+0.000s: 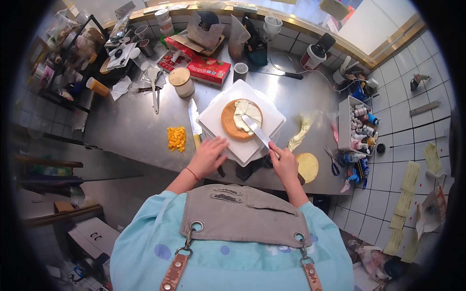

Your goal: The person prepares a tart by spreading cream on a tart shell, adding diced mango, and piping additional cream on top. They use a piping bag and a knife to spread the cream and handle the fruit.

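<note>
Silver spatula slants forward, right grip curled round it (left grip spread, empty).

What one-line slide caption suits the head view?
Right hand holds a spatula to pale cream on a round cake; left hand open nearby.

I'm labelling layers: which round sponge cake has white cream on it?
The golden-brown round sponge on the white square board: white cream covers part of its top. The pale yellow round sponge on the silver metal table shows none.
</note>
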Action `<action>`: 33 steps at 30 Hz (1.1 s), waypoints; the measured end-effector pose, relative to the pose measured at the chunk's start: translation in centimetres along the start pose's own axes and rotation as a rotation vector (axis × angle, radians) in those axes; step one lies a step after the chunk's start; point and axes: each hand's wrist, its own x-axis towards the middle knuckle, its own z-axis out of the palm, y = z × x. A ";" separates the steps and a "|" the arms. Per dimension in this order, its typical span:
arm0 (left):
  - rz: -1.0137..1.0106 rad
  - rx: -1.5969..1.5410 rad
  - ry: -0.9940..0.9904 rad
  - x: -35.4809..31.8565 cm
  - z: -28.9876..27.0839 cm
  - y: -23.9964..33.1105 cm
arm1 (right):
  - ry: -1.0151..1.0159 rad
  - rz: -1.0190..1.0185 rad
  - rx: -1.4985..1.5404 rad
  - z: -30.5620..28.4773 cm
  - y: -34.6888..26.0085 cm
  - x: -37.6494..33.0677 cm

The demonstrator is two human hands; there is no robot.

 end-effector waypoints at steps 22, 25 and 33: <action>0.016 0.216 -0.099 -1.6 1.9 2.9 | 0.061 -0.102 -0.025 -2.9 -0.8 -1.1; 0.042 0.182 -0.130 -1.3 2.5 3.5 | 0.052 -0.083 -0.062 1.5 -1.9 1.6; 0.082 0.121 -0.139 -1.9 3.3 3.5 | -0.137 -0.127 0.181 -0.8 -1.6 -2.4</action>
